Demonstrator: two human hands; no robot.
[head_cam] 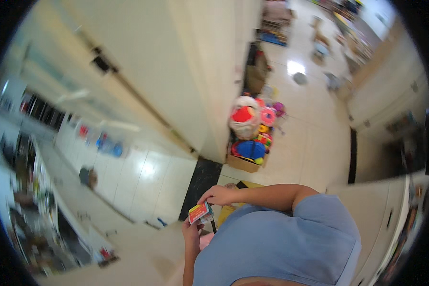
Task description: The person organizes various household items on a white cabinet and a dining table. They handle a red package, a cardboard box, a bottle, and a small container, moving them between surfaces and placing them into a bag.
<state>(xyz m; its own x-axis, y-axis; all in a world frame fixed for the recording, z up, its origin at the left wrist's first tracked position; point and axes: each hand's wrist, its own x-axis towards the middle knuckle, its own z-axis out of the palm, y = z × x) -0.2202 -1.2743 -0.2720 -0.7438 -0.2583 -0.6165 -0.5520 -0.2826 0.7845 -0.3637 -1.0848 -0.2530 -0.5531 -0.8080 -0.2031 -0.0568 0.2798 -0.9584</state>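
A small red and white printed packet or stack of cards (200, 213) bears writing and is held between both my hands in front of my blue shirt (271, 239). My left hand (192, 230) grips its lower left side from below. At its upper edge, the fingers of my right hand (216, 195) pinch it. Beneath its printed face, a bluish-green part shows on the right. Just under my hands are a yellow item (226, 213) and a pink one (206, 240), both partly hidden by my arms and body.
A cardboard box of toys (245, 163) stands on the tiled floor against a pale wall. A black threshold strip (203, 186) crosses the doorway. Beyond it, plastic bottles (109, 146) stand on the floor, left of a cream door (171, 89). A cluttered counter (46, 171) runs along the left.
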